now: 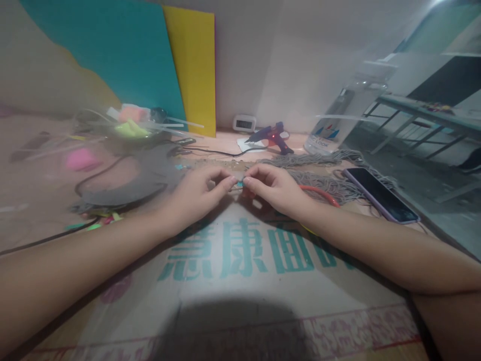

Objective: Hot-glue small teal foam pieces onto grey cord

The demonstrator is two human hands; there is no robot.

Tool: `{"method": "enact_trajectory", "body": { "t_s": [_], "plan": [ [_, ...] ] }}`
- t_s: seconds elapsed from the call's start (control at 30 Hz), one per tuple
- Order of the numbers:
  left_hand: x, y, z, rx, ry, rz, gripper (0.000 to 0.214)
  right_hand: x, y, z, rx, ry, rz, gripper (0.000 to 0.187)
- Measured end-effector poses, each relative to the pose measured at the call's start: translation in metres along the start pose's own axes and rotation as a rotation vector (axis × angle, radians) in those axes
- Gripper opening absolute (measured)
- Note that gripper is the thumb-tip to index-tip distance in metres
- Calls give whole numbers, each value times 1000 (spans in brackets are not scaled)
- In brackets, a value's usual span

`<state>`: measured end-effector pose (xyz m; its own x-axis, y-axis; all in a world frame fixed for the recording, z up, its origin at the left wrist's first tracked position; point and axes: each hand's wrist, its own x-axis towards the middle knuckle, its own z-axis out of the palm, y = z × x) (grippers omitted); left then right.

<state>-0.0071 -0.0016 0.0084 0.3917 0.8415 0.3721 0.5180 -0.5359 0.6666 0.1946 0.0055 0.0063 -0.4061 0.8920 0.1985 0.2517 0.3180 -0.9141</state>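
Thin strand (239, 183) at centre, between the fingertips of both hands, just above the table (48, 185); its exact form is too small and blurred to tell. Left hand (201, 193): thumb and forefinger narrowed to a pinch on the strand. Right hand (277, 189): likewise pinched on it, the two sets of fingertips nearly meeting. A red-orange curved piece (319, 192) shows beyond the right wrist, partly hidden by the arm; type not determined. Beneath the hands, a pale printed sheet (240, 293) with large green characters covers the near part of the table. Right of the hands: bundles of grey yarn (326, 184), then a smartphone (382, 195), screen up and dark, in a light purple case. Beyond the hands: glue gun (272, 135), red light visible, near a small white digital clock (244, 123); a black cable (221, 152) runs leftward from near it. Clear plastic bottle (330, 125) at the back, right of the glue gun. Left side blurred: a grey curved object (124, 193), a pink lump (81, 159), and a heap of yellow-green and orange pieces (132, 128). Behind these, a teal board (112, 55) and a yellow board (194, 70) lean against the wall (300, 60).
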Motion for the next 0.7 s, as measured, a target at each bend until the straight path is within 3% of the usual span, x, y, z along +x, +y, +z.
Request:
{"method": "enact_trajectory", "body": {
  "t_s": [0.37,0.7],
  "plan": [
    [0,-1,1,50,-28,5,27,0,1,0,29,-51,31,22],
    [-1,3,0,35,-41,-4,28,3,-1,0,80,18,38,21]
  ]
}}
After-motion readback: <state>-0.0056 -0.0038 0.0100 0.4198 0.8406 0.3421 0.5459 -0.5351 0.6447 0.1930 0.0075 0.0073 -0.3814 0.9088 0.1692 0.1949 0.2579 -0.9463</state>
